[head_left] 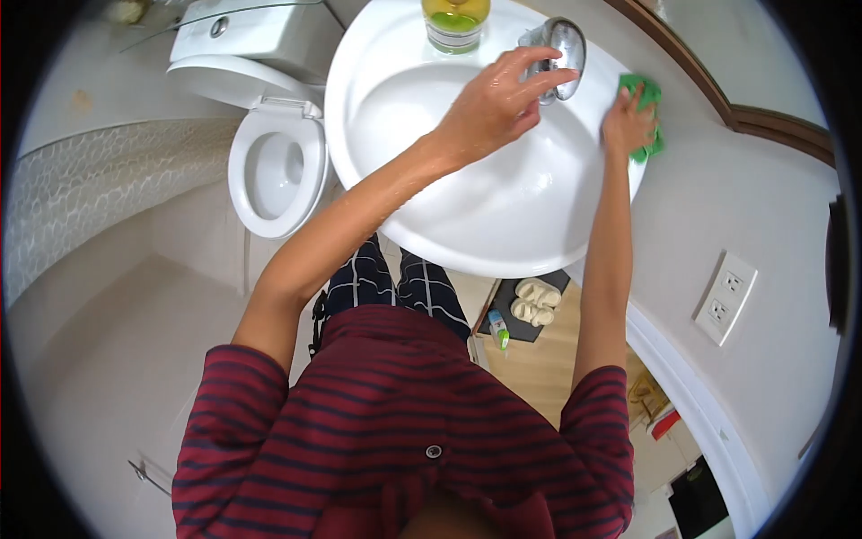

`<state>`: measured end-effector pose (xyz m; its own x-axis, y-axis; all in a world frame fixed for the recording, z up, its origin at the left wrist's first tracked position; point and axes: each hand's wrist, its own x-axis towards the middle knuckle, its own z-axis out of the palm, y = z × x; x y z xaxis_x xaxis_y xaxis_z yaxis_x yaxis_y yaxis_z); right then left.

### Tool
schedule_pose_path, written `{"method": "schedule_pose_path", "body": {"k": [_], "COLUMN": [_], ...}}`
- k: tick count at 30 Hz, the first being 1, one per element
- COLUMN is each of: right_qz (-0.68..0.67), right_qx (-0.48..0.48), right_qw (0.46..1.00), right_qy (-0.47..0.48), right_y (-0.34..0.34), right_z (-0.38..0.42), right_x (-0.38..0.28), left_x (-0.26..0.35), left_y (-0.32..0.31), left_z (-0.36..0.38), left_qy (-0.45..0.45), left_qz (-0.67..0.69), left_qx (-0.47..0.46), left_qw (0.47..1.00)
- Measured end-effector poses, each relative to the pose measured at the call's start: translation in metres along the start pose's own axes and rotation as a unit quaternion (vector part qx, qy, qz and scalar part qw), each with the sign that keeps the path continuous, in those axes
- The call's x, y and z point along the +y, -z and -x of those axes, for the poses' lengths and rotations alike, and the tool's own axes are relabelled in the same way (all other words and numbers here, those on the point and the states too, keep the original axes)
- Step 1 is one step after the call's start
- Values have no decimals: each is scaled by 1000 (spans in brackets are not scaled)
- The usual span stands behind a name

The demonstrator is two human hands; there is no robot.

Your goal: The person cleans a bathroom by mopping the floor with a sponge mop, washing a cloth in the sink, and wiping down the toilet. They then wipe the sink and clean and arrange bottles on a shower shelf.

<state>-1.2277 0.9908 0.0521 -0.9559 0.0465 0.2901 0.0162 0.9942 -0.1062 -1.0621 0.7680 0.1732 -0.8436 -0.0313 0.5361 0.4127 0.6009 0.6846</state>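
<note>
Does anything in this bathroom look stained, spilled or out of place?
One thing: a small orange-brown patch on the pale wall left of the toilet differs from the surface around it. Stain or damage, I can't tell. I see no obvious spill.

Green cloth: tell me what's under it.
The white sink rim shows beside the green cloth; directly beneath, the cloth and the right hand cover the surface, so nothing there can be seen.

Single view, worn on the head | looking steeply down, tipped a bit forward over the sink (503,211) | pretty close above the striped shirt (377,404), a little farther from the sink, way up off the floor (537,357) | super wide, kinda fisheye, dark corners
</note>
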Motion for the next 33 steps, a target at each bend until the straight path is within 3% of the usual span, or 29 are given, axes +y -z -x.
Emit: {"method": "schedule_pose_path", "body": {"k": [2, 6, 8, 9, 10, 11, 13, 15, 16, 17, 18, 20, 22, 23, 24, 25, 27, 28, 30, 32, 33], "right_qz": [-41, -162, -161, -343, -501, -491, -448, -440, -432, -452, -393, -459, -545, -654, -724, -808, -826, -829, -811, -679, -571], "right_qx": [115, 1, 22, -99, -218, -362, -463, -534, -559, -511, -419, -332, -264, -348, -418, -420, -334, -289, -190, -164, -95], "right_qw": [990, 951, 948, 924, 837, 791, 765, 719, 701, 698, 766, 817, 796, 661, 492, 313, 363, 390, 542, 715, 803], "right_qy": [74, 265, 275, 135, -9, -36, 23, 70, 96, 219, 288, 108, 8, -120, -244, -269, -273, -278, -112, 30, 142], "right_y": [-23, -5, 19, 33, 48, 97, 156, 198, 209, 207, 206, 195, 183, 183, 184, 181, 174, 171, 180, 167, 151], "right_z": [2, 51, 80, 89, 100, 105, 127, 143, 146, 148, 150, 170, 196, 210, 222, 231, 218, 208, 179, 152, 143], "right_x": [-43, -57, -49, -44, -40, -41, -46, -59, -70, -83, -98, -133, -177, -199, -220, -239, -275, -290, -329, -358, -376], "left_x": [2, 7, 8, 12, 14, 15, 15, 16, 20, 27, 30, 33, 28, 23, 16, 14, 11, 5, -24, -54, -64], "left_y": [-9, -10, -2, 5, 11, 14, 17, 39, 66, 82, 101, 136, 149, 147, 148, 159, 186, 204, 244, 287, 308], "left_z": [0, 8, 19, 31, 42, 53, 76, 91, 96, 102, 104, 108, 112, 111, 109, 99, 83, 85, 86, 115, 134], "left_qy": [34, 0, 13, 46, 79, 123, 149, 228, 290, 320, 368, 459, 403, 349, 293, 269, 223, 204, 161, 239, 276], "left_qz": [16, -32, -29, -5, 16, 52, 73, 183, 271, 281, 250, 192, 179, 155, 131, 116, 92, 77, 42, 43, 44], "left_qx": [6, 61, 67, 61, 56, 53, 41, -75, -188, -142, -126, -94, -16, 15, 44, 43, 39, 104, 232, 253, 263], "left_qw": [999, 998, 997, 997, 995, 990, 985, 953, 898, 894, 886, 862, 897, 924, 946, 955, 970, 970, 958, 936, 923]}}
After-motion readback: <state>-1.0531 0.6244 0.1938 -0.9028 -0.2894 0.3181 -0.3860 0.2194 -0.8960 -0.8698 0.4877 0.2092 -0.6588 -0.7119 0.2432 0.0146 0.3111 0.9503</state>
